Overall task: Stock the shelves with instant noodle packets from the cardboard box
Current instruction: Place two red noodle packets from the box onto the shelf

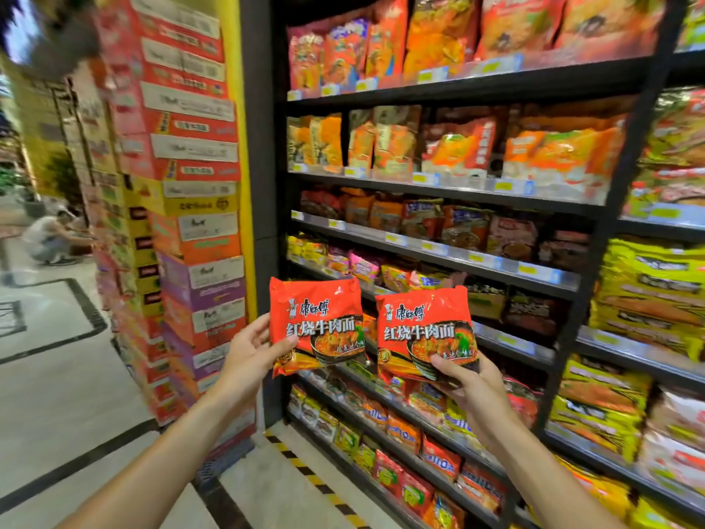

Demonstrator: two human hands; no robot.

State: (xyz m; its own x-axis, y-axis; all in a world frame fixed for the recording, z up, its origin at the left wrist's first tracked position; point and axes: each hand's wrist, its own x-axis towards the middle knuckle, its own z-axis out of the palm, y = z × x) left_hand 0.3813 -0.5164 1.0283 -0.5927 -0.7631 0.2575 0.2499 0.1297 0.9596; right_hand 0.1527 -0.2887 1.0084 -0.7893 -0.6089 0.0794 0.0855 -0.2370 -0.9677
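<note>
Left hand: the left hand (pixel 250 355) is curled on the lower left corner of the left noodle packet (pixel 316 322), thumb across the front and fingers tucked behind, holding it upright and facing the camera.
Right hand: the right hand (pixel 471 389) pinches the right noodle packet (pixel 423 334) from below, thumb on its front near the bottom edge, fingers underneath and behind.
Packets: both are red, same print, held side by side and just apart, in the air in front of the shelves (pixel 438 253); neither touches a shelf.
Shelves: the black rack ahead is already crowded with packets on every tier in view; I cannot make out a free slot for these two.
Cardboard box: the box being emptied is not in view; only a tall stack of cartons (pixel 190 208) stands to the left of the rack.
Progress: judging by this, the job is mid-way, with two packets in hand and not yet placed; how many remain in the box cannot be told.
Background: a person (pixel 49 238) crouches far down the aisle on the tiled floor (pixel 57 383).
</note>
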